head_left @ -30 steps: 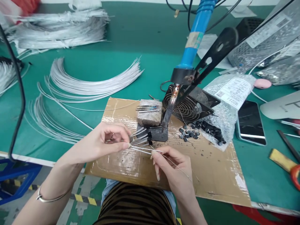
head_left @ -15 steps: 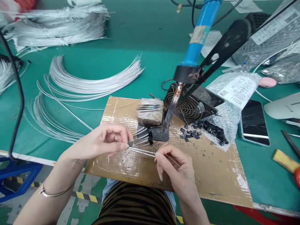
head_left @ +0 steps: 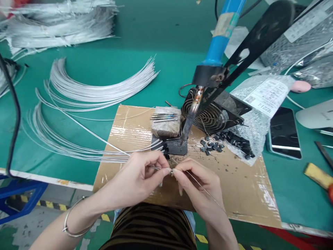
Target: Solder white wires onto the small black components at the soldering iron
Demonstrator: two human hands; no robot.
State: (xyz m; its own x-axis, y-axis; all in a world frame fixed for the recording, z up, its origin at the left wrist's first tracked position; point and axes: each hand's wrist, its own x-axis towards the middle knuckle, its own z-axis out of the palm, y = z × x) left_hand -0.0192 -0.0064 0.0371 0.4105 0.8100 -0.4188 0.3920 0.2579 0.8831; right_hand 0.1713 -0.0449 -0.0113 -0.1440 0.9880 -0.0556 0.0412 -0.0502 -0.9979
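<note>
My left hand (head_left: 149, 175) is closed in a pinch on thin white wires (head_left: 154, 167) over the cardboard. Just beside it, my right hand (head_left: 199, 184) pinches at the end of the same wires, and the two sets of fingertips nearly touch. The wire tips are hidden by the fingers. A thin strand, which looks like solder wire (head_left: 195, 180), runs across my right hand. Behind my left hand lie several white wires (head_left: 104, 156) with black connectors (head_left: 164, 148) on their ends, resting by a dark plate (head_left: 177, 147).
A soldering iron (head_left: 192, 113) in a stand points down above the plate. Near it are a block with metal rods (head_left: 166, 128), a fan (head_left: 214, 116) and loose black connector housings (head_left: 212, 146). A wire bundle (head_left: 99, 88) lies left; a phone (head_left: 284, 132) lies right.
My left hand has slid right along the white wires, up to my right fingertips. The stretch of wire between my hands is now covered. My right hand has barely moved.
</note>
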